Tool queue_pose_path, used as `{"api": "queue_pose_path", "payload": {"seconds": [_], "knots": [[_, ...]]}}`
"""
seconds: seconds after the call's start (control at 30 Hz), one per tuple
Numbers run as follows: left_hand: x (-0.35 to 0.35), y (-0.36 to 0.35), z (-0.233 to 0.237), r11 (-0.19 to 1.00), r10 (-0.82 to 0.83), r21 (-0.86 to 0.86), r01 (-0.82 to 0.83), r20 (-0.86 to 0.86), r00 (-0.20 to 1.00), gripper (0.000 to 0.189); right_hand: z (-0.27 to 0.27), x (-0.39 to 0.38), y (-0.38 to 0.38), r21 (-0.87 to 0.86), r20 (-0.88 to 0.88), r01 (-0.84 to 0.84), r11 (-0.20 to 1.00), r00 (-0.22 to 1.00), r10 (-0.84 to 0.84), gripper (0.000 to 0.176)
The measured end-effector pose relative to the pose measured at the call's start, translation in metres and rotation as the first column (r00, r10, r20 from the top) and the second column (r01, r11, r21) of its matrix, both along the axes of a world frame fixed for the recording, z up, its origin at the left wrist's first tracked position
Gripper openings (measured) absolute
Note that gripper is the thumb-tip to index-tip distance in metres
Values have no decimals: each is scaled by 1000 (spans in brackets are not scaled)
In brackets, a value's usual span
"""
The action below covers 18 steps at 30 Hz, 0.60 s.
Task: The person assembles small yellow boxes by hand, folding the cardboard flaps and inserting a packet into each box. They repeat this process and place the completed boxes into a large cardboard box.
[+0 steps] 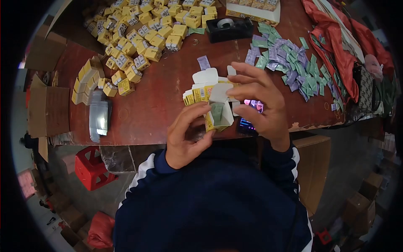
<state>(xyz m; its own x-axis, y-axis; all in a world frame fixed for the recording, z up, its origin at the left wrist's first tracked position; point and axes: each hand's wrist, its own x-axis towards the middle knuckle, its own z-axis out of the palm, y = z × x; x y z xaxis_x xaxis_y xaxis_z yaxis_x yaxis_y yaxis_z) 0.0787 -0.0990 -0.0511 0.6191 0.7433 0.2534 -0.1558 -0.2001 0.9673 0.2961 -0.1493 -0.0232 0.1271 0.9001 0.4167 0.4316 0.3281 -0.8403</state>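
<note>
Small box held above the near edge of the table, open end up toward us, flaps spread. A green sachet sits inside. Left hand pinches its lower side, fingers curled tight, likely to keep the mouth square. Right hand is loosely curved at the flaps; whether it truly grips, we cannot tell. Loose sachets lie to the right, box pile far left. Print too small to read.
</note>
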Motion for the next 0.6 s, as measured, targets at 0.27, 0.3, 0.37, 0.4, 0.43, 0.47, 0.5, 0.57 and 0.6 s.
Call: {"api": "queue_pose_path", "payload": {"seconds": [0.27, 0.3, 0.37, 0.4, 0.43, 0.47, 0.5, 0.57, 0.6], "knots": [[-1, 3, -5, 980, -122, -141, 137, 114, 986, 47, -35, -31, -16, 12, -207, -224, 974, 953, 222, 70], [-1, 4, -6, 977, -147, -138, 161, 104, 984, 45, -38, -32, -17, 35, -112, -149, 988, 982, 152, 70], [-3, 5, -2, 974, -177, -131, 187, 81, 981, 42, -47, -31, -13, 129, -65, -126, 984, 989, 135, 66], [-3, 5, 0, 971, -201, -121, 207, 65, 978, 40, -49, -29, -12, 223, -11, -114, 968, 993, 119, 61], [-3, 5, 0, 970, -203, -120, 210, 65, 977, 40, -49, -29, -12, 224, -10, -112, 968, 993, 117, 61], [-3, 5, 1, 966, -216, -133, 221, 55, 975, 38, -48, -29, -13, 236, -6, -97, 967, 995, 102, 58], [-4, 4, 1, 962, -226, -146, 230, 44, 973, 36, -48, -30, -13, 248, -4, -85, 965, 996, 89, 55], [-3, 3, 2, 949, -230, -201, 241, 78, 970, 34, -46, -32, -12, 269, 15, -78, 960, 997, 77, 55], [-3, 2, 2, 931, -239, -254, 261, 114, 964, 32, -45, -32, -12, 291, 32, -64, 955, 998, 57, 54]]}}
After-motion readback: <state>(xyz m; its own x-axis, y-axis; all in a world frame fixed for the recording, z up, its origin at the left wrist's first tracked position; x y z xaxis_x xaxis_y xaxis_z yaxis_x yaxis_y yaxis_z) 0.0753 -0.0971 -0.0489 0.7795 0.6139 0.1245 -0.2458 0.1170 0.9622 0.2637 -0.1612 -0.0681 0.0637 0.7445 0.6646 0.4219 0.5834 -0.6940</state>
